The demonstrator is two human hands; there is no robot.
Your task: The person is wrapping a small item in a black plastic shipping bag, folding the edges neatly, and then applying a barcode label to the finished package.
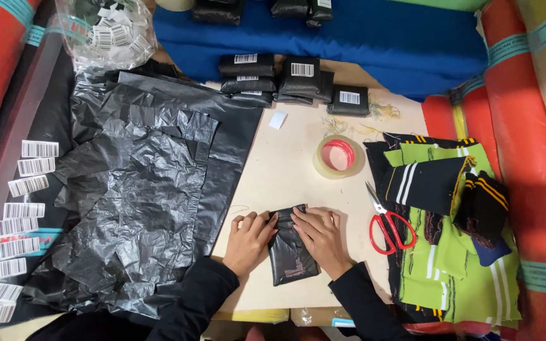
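Bare tabletop (285, 164) open in mid-frame, between black bags (153, 189) at left and tape roll (339, 156) at right. Blocked at upper centre by stacked black packets (292, 81). Hemmed in at lower right by scissors (388, 222) and knit pieces (450, 215). Narrow strip free below both hands, along the near edge.

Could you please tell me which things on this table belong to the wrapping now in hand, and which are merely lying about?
In hand:
- left hand
- right hand
- small black plastic packet, pressed under both hands

Lying about:
- loose black plastic sheets
- tape roll
- red-handled scissors
- finished labelled packets
- barcode stickers
- green and black knit pieces
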